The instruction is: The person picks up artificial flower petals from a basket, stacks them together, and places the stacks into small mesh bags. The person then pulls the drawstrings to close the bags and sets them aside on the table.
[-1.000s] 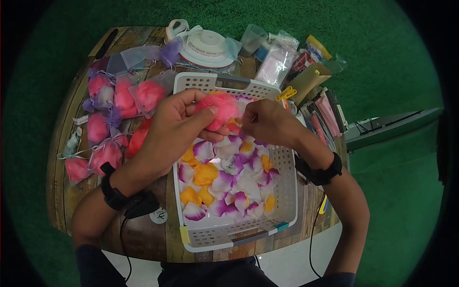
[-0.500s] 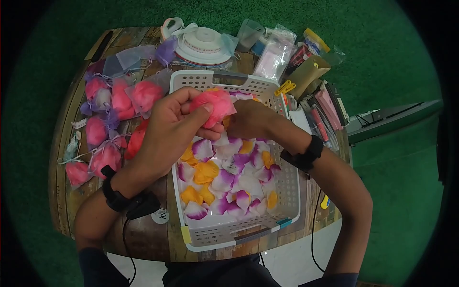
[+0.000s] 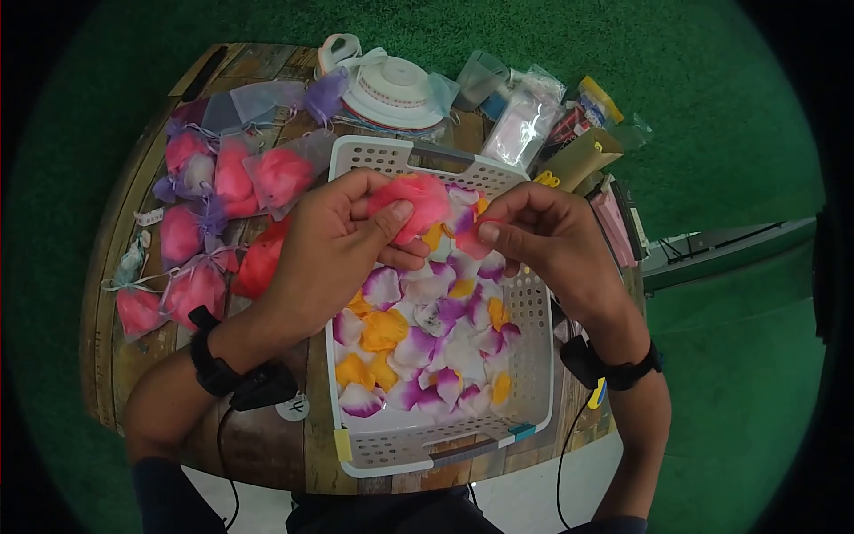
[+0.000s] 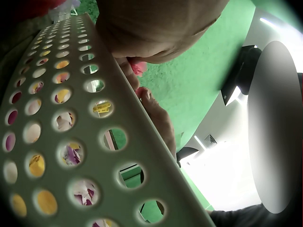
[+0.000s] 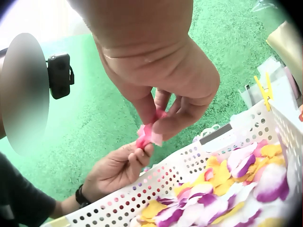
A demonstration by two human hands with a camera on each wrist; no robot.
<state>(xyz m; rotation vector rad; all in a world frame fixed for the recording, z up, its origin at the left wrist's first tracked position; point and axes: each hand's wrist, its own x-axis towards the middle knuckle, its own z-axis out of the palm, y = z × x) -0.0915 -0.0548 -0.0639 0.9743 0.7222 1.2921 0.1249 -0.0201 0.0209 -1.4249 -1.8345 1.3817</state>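
Note:
Over the white basket (image 3: 354, 449), my left hand (image 3: 325, 245) grips a bunch of pink artificial petals (image 3: 420, 200), its thumb pressed on the near side. Just to the right, my right hand (image 3: 565, 245) pinches a single pink petal (image 3: 470, 243) between thumb and fingers. In the right wrist view the pink petals (image 5: 149, 135) show between both hands. White-and-purple petals (image 3: 418, 345) and yellow petals (image 3: 384, 329) lie loose in the basket. The perforated basket wall (image 4: 78, 127) fills much of the left wrist view, partly hiding the left fingers.
Left of the basket lie several mesh bags of pink petals (image 3: 196, 289). A ribbon roll (image 3: 396, 89) sits at the back. Clear plastic packets (image 3: 525, 120) and a brown paper packet (image 3: 583, 158) are at the back right. A yellow clip (image 3: 547, 180) grips the basket rim.
My right hand dipped behind the pink bunch, then drew back to the right and turned, now with a pink petal between its fingers. The left hand has kept its hold on the bunch.

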